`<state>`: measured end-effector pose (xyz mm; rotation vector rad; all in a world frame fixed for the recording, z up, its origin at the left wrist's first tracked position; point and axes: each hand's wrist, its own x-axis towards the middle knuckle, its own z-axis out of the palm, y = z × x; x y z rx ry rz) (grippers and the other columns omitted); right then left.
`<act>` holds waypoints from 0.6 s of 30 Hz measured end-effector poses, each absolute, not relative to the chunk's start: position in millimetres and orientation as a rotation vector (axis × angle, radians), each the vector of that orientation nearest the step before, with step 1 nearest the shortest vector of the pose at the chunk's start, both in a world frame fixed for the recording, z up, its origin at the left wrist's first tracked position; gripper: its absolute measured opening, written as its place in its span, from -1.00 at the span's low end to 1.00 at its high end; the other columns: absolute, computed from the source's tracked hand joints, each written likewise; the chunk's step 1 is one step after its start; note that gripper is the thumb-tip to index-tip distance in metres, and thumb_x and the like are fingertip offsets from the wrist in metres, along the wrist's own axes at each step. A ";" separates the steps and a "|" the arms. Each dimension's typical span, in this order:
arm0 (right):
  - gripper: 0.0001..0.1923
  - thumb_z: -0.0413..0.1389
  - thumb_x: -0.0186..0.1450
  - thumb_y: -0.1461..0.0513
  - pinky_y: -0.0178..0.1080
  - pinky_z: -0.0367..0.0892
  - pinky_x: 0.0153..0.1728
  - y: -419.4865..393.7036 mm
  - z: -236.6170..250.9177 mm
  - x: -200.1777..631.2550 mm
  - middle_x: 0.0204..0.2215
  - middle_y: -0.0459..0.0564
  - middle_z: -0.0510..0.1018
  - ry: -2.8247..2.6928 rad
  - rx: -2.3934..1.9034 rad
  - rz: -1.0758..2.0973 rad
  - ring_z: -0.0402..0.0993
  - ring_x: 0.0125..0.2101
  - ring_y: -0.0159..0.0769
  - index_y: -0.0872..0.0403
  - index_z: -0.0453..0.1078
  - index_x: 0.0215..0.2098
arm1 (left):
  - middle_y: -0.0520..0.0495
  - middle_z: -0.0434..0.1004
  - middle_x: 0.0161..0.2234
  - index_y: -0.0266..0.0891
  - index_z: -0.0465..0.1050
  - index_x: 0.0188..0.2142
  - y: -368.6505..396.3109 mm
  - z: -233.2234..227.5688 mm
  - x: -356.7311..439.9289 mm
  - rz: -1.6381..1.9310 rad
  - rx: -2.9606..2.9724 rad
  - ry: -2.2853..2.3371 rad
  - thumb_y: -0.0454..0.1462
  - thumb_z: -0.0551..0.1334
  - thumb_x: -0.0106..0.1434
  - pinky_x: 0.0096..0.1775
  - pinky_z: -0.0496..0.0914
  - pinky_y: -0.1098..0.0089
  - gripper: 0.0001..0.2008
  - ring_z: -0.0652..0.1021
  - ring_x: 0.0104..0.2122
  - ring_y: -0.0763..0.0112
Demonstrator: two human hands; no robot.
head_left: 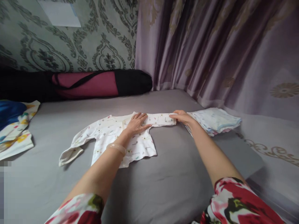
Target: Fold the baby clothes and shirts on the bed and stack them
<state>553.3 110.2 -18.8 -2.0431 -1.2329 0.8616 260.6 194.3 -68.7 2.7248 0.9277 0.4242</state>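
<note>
A small white baby shirt [109, 137] with tiny printed motifs lies spread flat on a grey bed sheet [173, 174]. My left hand [136, 123] rests flat, fingers apart, on the shirt near its collar. My right hand [182, 117] pinches the cuff end of the shirt's right sleeve [161, 119], which is stretched out straight. The other sleeve [72, 149] trails toward the lower left. A pale bangle sits on my left wrist.
A stack of folded pale cloths [216, 120] lies just right of my right hand. A black and maroon long bag [93, 83] runs along the wall. Colourful fabric [14, 130] sits at the left edge. Purple curtains [221, 53] hang behind and to the right.
</note>
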 end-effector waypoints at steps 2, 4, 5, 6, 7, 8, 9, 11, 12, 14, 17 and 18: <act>-0.81 0.14 0.26 0.21 -0.37 0.37 -0.41 109.5 -26.9 541.0 -0.40 -0.04 0.60 -1.093 -2.111 0.708 0.51 -0.43 -0.35 0.12 0.42 -0.18 | -0.13 0.18 0.32 -0.15 0.21 0.28 193.3 -67.7 260.6 0.420 2.725 0.933 0.23 -0.01 0.29 0.28 0.05 0.02 -0.25 0.15 0.31 -0.04; -0.73 0.03 0.34 0.20 -0.33 0.40 -0.35 108.3 -32.3 526.9 -0.31 0.02 0.62 -1.020 -2.185 0.569 0.55 -0.36 -0.29 0.13 0.39 -0.04 | -0.15 0.18 0.32 -0.17 0.21 0.29 192.2 -66.8 260.8 0.417 2.723 0.938 0.24 -0.01 0.29 0.27 0.05 0.01 -0.24 0.15 0.31 -0.05; -0.70 -0.01 0.36 0.19 -0.30 0.41 -0.31 106.9 -33.5 520.5 -0.26 0.06 0.61 -1.001 -2.208 0.535 0.56 -0.30 -0.24 0.14 0.37 0.00 | -0.15 0.18 0.32 -0.18 0.20 0.29 191.7 -66.2 260.8 0.416 2.722 0.941 0.24 -0.02 0.29 0.28 0.05 0.02 -0.23 0.14 0.31 -0.05; -0.67 -0.04 0.38 0.19 -0.27 0.41 -0.26 105.0 -33.8 514.7 -0.21 0.11 0.60 -0.996 -2.232 0.496 0.56 -0.23 -0.19 0.15 0.36 0.03 | -0.16 0.18 0.32 -0.19 0.20 0.29 191.3 -65.7 260.9 0.415 2.722 0.946 0.24 -0.02 0.29 0.28 0.04 0.03 -0.23 0.13 0.32 -0.05; -0.66 -0.06 0.39 0.18 -0.24 0.39 -0.21 102.5 -33.2 509.9 -0.16 0.16 0.59 -1.006 -2.269 0.431 0.55 -0.16 -0.14 0.16 0.35 0.05 | -0.15 0.18 0.32 -0.19 0.20 0.29 190.9 -65.1 261.0 0.414 2.723 0.949 0.24 -0.03 0.29 0.28 0.04 0.03 -0.22 0.13 0.32 -0.05; -0.65 -0.08 0.41 0.19 -0.22 0.37 -0.15 99.6 -32.0 505.8 -0.12 0.20 0.57 -1.038 -2.318 0.349 0.52 -0.10 -0.11 0.16 0.33 0.07 | -0.15 0.17 0.32 -0.18 0.19 0.29 190.5 -64.5 261.2 0.412 2.724 0.954 0.25 -0.03 0.29 0.28 0.03 0.04 -0.22 0.12 0.32 -0.05; -0.64 -0.11 0.43 0.19 -0.20 0.35 -0.11 96.4 -30.7 502.5 -0.09 0.23 0.55 -1.092 -2.377 0.257 0.50 -0.05 -0.09 0.17 0.32 0.09 | -0.15 0.17 0.32 -0.17 0.19 0.29 190.2 -64.0 261.3 0.410 2.725 0.960 0.25 -0.03 0.29 0.29 0.02 0.04 -0.23 0.12 0.32 -0.04; -0.62 -0.19 0.47 0.18 -0.19 0.33 -0.10 90.4 -28.4 497.5 -0.06 0.26 0.53 -1.233 -2.512 0.087 0.50 -0.04 -0.09 0.17 0.28 0.12 | -0.16 0.17 0.33 -0.17 0.18 0.30 189.5 -63.4 261.7 0.398 2.729 0.976 0.25 -0.03 0.29 0.29 0.01 0.04 -0.22 0.13 0.32 -0.03; -0.61 -0.22 0.48 0.18 -0.18 0.33 -0.11 88.1 -28.0 495.5 -0.06 0.27 0.52 -1.297 -2.583 0.025 0.51 -0.05 -0.08 0.17 0.26 0.13 | -0.18 0.16 0.33 -0.18 0.17 0.31 189.2 -63.3 261.8 0.389 2.731 0.985 0.26 -0.03 0.28 0.29 0.01 0.04 -0.21 0.13 0.33 -0.03; -0.60 -0.25 0.49 0.19 -0.16 0.34 -0.14 85.8 -28.7 492.2 -0.04 0.31 0.49 -1.378 -2.702 -0.045 0.52 -0.07 -0.07 0.19 0.26 0.12 | -0.20 0.15 0.33 -0.20 0.16 0.31 188.8 -63.5 262.1 0.374 2.734 1.001 0.27 -0.04 0.27 0.29 0.01 0.04 -0.18 0.12 0.33 -0.03; -0.60 -0.24 0.48 0.24 -0.15 0.34 -0.14 86.9 -31.9 489.1 -0.02 0.39 0.46 -1.411 -2.803 -0.109 0.52 -0.08 -0.05 0.24 0.28 0.11 | -0.19 0.14 0.33 -0.18 0.17 0.31 189.2 -64.6 262.3 0.377 2.731 1.003 0.29 -0.05 0.25 0.29 0.00 0.03 -0.16 0.13 0.33 -0.03; -0.61 -0.23 0.47 0.26 -0.15 0.34 -0.14 87.7 -32.7 489.1 -0.03 0.41 0.46 -1.403 -2.812 -0.106 0.52 -0.08 -0.04 0.26 0.29 0.10 | -0.19 0.14 0.34 -0.18 0.17 0.31 189.7 -65.1 262.4 0.381 2.729 1.000 0.30 -0.04 0.25 0.29 0.00 0.03 -0.16 0.13 0.33 -0.03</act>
